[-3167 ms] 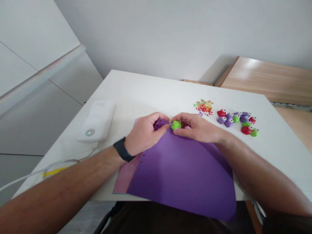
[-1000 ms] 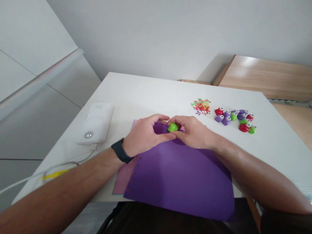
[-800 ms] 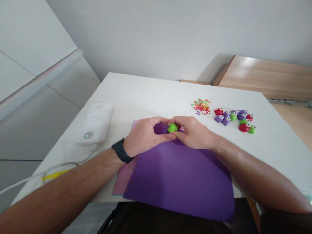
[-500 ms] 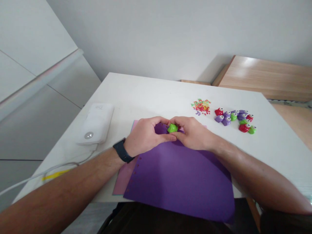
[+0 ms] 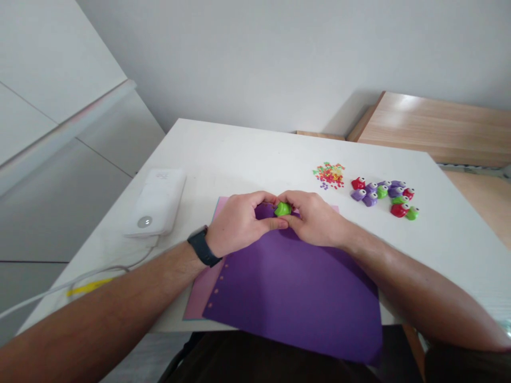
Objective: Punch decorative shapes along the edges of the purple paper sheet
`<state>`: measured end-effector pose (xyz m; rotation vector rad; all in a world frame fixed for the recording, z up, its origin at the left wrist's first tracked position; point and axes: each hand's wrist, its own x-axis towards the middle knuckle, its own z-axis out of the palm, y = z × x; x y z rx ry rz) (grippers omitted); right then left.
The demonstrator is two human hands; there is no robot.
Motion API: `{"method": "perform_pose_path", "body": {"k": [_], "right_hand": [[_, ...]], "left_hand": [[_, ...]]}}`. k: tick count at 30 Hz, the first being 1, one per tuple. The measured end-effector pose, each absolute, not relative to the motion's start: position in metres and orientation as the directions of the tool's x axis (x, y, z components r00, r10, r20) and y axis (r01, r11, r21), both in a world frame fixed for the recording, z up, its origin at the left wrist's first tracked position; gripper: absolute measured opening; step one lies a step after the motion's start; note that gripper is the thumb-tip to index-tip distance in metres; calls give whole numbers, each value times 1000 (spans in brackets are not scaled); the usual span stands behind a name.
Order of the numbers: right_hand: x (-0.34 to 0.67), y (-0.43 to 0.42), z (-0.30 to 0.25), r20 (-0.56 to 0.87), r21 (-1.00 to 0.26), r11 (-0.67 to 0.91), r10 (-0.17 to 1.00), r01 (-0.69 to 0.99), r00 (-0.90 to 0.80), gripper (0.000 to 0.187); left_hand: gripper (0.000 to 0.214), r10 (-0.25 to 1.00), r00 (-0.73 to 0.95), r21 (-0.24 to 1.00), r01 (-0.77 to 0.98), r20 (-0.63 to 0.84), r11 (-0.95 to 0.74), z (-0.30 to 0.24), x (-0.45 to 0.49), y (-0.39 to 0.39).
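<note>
A small green paper punch (image 5: 282,209) sits on the far edge of a purple sheet (image 5: 295,292), pinched between both my hands. My left hand (image 5: 238,222), with a dark watch on its wrist, curls round the punch from the left, its thumb meeting my right thumb on the sheet. My right hand (image 5: 317,218) closes on the punch from the right. A row of small punched holes runs down the sheet's left edge. A pink sheet (image 5: 203,290) lies under the purple one.
A pile of small coloured paper bits (image 5: 330,174) and several red, purple and green punches (image 5: 383,194) lie at the right of the white table (image 5: 239,154). A white box with a cable (image 5: 156,202) sits at the left. A wooden surface (image 5: 439,125) stands beyond.
Both hands with the punch have shifted slightly left along the sheet's top edge since the oldest frame. In the last second they have hardly moved.
</note>
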<state>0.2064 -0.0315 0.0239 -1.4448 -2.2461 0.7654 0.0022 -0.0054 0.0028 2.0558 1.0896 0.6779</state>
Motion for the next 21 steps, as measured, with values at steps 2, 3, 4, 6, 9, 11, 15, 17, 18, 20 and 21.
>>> {"method": "perform_pose_path", "body": {"k": [2,3,4,6,9,11,15,17,18,20,21], "right_hand": [[208,-31,24,17,-619,340,907,708,-421,14],[208,-31,25,18,-619,346,904,705,-427,14],[209,-30,25,18,-619,350,901,703,-433,15],[210,-30,26,12,-618,355,896,701,-443,17],[211,-30,26,3,-624,354,893,697,-451,22],[212,-29,26,9,-634,346,897,691,-441,23],[213,-26,25,10,-666,328,902,670,-431,22],[215,-25,26,-4,-675,319,900,665,-435,23],[215,-24,26,-8,-677,315,900,665,-435,23],[217,-23,27,-12,-681,310,901,663,-434,24],[218,-23,27,-13,-685,308,901,661,-433,24]], "left_hand": [[48,854,506,794,467,120,-388,4,3,-6],[48,852,509,803,456,118,-383,5,2,-6],[49,849,516,812,445,113,-378,5,2,-7],[51,839,535,828,424,98,-367,6,1,-7],[53,833,548,836,416,83,-357,6,-2,-6],[51,843,532,822,442,83,-360,5,-3,-4],[36,852,518,810,464,82,-360,3,-6,-1],[30,849,521,810,459,88,-365,2,-6,0],[28,851,517,807,463,92,-368,2,-6,0],[25,856,508,797,478,93,-370,1,-7,0],[25,860,502,792,486,92,-369,2,-7,0]]}}
